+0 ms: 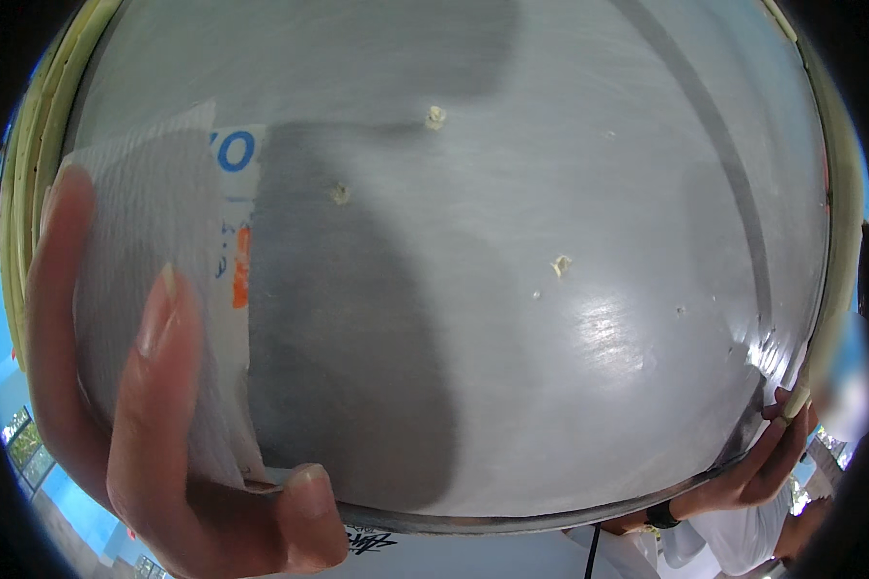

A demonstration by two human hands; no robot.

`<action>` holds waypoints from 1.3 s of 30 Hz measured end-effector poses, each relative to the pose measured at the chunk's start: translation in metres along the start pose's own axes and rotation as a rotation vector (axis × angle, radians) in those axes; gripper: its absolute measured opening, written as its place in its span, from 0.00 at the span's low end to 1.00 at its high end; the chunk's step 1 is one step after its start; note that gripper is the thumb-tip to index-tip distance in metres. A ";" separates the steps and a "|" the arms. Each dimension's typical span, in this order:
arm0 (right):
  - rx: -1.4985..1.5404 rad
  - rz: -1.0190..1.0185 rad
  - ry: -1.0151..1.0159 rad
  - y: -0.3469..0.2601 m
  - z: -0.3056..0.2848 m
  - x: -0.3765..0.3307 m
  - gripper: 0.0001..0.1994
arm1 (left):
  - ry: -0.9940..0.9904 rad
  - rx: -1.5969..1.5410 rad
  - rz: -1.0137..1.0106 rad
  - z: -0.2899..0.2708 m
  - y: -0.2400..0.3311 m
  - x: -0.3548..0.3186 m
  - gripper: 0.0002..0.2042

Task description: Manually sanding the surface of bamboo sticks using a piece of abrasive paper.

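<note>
At the left, my left hand [169,425] rests against a white textured sheet [150,251], its fingers bent over the sheet and its thumb by the lower rim. The sheet lies on a large smooth grey panel [512,357]. Beside its right edge shows a paler strip with blue print and an orange patch [241,268]. Several pale chipped spots [561,265] mark the grey panel, and shadows fall across it. My right hand does not show. A smaller hand [748,473] with a dark wristband, which looks like a co-worker's, touches the rim at the lower right.
Cream-coloured edging [53,116] runs along the panel's left side, and a similar edge [845,183] bends down the right. Below the lower rim is a white surface with black markings [369,540]. A person in white [734,540] is at the lower right, near a thin black cord [593,552].
</note>
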State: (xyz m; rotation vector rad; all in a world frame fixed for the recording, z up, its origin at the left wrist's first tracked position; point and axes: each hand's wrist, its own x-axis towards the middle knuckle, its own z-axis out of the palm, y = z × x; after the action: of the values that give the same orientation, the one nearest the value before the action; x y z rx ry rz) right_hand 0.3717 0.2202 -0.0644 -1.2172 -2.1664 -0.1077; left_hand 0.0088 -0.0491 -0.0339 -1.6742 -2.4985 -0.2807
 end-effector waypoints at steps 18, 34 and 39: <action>-0.089 0.055 0.037 0.011 0.014 0.008 0.23 | -0.130 0.041 0.048 0.000 -0.012 0.016 0.40; -0.128 -0.019 0.021 0.011 0.012 0.007 0.22 | -0.094 0.016 0.031 0.005 -0.005 0.015 0.40; -0.111 -0.133 -0.006 0.015 0.012 0.007 0.22 | -0.074 0.028 0.007 0.004 0.003 0.013 0.39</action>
State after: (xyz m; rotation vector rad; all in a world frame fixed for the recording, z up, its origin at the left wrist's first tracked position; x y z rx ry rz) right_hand 0.3748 0.2387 -0.0733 -1.1331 -2.2713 -0.2842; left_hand 0.0070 -0.0352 -0.0353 -1.7134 -2.5355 -0.1858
